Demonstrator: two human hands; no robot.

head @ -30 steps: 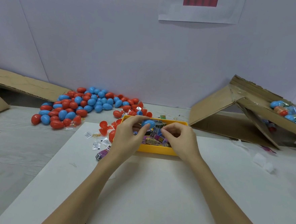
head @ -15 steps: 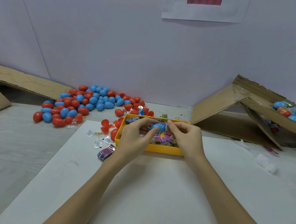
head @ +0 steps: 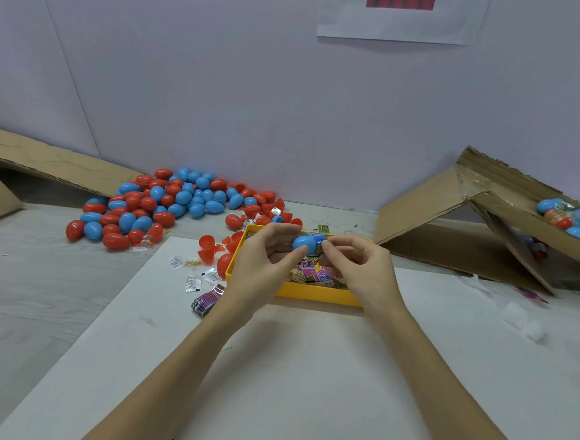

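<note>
Right hand [head: 359,267] now up against egg [head: 303,244], over tray [head: 311,294]. Left hand [head: 263,255] fingers pinch egg; right fingers pinch wrapper [head: 319,239] end. Likely peeling step; next: steady pull.

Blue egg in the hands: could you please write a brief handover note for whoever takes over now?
Left hand holds the blue egg above the yellow tray. Right hand pinches a printed wrapper at the egg's right end.
Tray holds small packets; plain eggs lie piled at back left; wrapped eggs sit in the cardboard box at right.
Done: some eggs boxed. Left: this egg's wrapper, apparently, then the pile.
</note>
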